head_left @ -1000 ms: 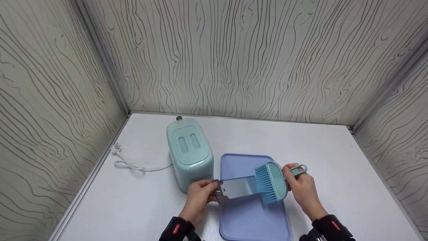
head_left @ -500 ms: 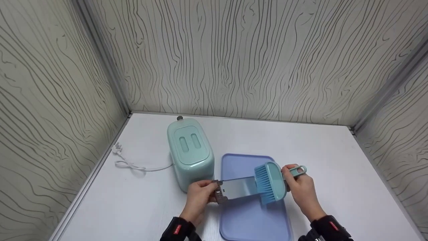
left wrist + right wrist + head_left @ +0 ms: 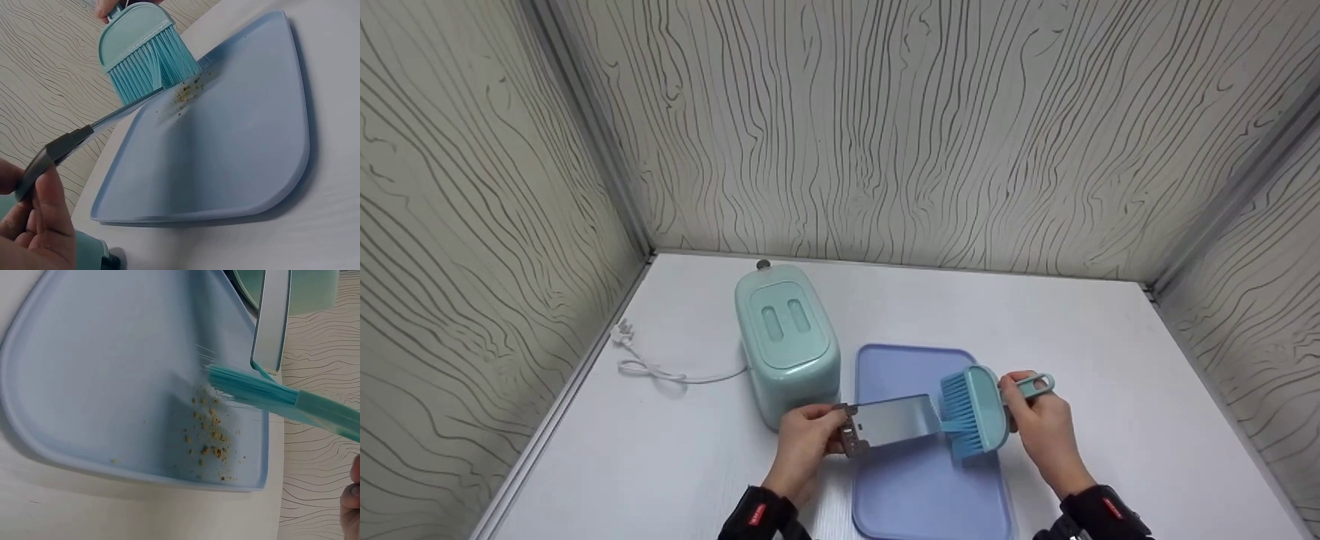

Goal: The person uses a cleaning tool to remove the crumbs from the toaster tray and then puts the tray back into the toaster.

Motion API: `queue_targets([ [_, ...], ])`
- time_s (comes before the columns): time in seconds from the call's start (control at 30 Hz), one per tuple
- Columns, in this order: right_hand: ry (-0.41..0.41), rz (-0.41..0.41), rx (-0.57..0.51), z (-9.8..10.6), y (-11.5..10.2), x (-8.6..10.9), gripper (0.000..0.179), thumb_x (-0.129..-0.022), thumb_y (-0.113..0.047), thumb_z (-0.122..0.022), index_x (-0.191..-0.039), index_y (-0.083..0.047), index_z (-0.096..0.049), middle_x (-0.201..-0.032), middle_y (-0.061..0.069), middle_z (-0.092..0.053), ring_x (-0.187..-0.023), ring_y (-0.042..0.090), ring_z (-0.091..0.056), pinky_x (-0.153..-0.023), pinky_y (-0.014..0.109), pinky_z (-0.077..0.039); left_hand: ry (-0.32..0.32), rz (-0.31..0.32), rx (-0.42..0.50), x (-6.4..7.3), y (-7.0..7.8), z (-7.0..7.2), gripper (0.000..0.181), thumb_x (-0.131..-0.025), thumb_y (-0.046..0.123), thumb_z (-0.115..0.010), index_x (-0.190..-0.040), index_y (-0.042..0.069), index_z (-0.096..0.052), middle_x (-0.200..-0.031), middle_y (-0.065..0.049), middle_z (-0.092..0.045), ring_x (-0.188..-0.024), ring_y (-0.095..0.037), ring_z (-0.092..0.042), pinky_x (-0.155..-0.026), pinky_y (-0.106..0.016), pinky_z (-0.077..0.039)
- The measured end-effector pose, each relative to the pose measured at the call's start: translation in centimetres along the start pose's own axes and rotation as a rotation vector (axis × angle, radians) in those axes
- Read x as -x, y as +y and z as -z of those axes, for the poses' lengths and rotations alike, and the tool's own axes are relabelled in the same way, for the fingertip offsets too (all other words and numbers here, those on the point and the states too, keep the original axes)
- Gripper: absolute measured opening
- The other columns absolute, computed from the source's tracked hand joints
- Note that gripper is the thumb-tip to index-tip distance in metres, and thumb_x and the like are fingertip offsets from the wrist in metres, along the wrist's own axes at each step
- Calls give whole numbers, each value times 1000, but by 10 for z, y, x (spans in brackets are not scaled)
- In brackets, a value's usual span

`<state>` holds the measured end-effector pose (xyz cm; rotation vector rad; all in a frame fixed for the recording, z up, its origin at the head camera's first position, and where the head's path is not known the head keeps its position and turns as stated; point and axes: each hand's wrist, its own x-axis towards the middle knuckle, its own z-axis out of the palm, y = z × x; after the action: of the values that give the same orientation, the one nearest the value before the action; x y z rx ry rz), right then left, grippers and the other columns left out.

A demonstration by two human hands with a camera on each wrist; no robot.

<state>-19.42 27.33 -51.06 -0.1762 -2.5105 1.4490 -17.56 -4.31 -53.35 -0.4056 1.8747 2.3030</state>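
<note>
My left hand [image 3: 804, 439] pinches the dark end of a flat metal crumb tray [image 3: 896, 421], which it holds tilted over a blue tray [image 3: 922, 499]. Gripped by its handle in my right hand [image 3: 1044, 431] is a teal brush [image 3: 988, 409]. Its bristles [image 3: 152, 64] are at the far end of the crumb tray, some of them still at its edge. Brown crumbs [image 3: 211, 439] lie scattered on the blue tray below, mostly near one end in the right wrist view.
A mint-green toaster [image 3: 787, 330] with a lid on top stands to the left, close behind my left hand. Its white cord and plug [image 3: 622, 334] lie on the white table [image 3: 1095, 337]. Patterned panels [image 3: 855, 135] close off the back and sides.
The brush has shifted slightly right, its bristles sliding off the crumb tray's end and uncovering more metal. My left hand and the crumb tray have stayed nearly in place.
</note>
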Motion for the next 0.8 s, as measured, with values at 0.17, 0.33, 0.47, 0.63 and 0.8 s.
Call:
queue_targets([
  [0.17, 4, -9, 11, 1, 1, 0, 28, -104, -32, -59, -110, -6, -69, -74, 4, -62, -61, 13, -57, -55, 24, -49, -2, -2, 5, 0, 0, 0, 26, -88, 7, -70, -108, -9, -70, -85, -13, -72, -60, -13, -64, -58, -28, -58],
  [0.33, 14, -35, -8, 2, -1, 0, 33, -104, -36, -60, -111, -6, -67, -73, 6, -62, -60, 14, -57, -54, 24, -49, 2, -5, 7, -2, -2, 0, 27, -88, 7, -70, -108, -10, -70, -84, -12, -71, -59, -13, -63, -56, -26, -57],
  [0.47, 32, -65, -48, 3, -3, -1, 39, -102, -42, -61, -114, -6, -65, -75, 7, -63, -59, 15, -58, -54, 26, -50, 5, -13, 4, -5, -4, 0, 29, -87, 6, -69, -110, -12, -69, -84, -11, -70, -58, -12, -63, -55, -25, -55],
  [0.63, 56, -92, -105, 5, -5, -2, 42, -100, -45, -63, -116, -6, -64, -77, 7, -64, -58, 16, -58, -54, 26, -49, 12, -19, 7, -3, -3, 0, 28, -87, 7, -70, -109, -11, -69, -82, -11, -71, -57, -12, -63, -54, -26, -56],
  [0.8, 71, -134, -197, 8, -10, -5, 45, -97, -45, -68, -117, -5, -61, -78, 5, -64, -60, 15, -60, -57, 24, -51, 13, -11, 14, -2, -1, 1, 27, -86, 7, -71, -108, -10, -70, -83, -11, -71, -58, -12, -63, -56, -26, -57],
])
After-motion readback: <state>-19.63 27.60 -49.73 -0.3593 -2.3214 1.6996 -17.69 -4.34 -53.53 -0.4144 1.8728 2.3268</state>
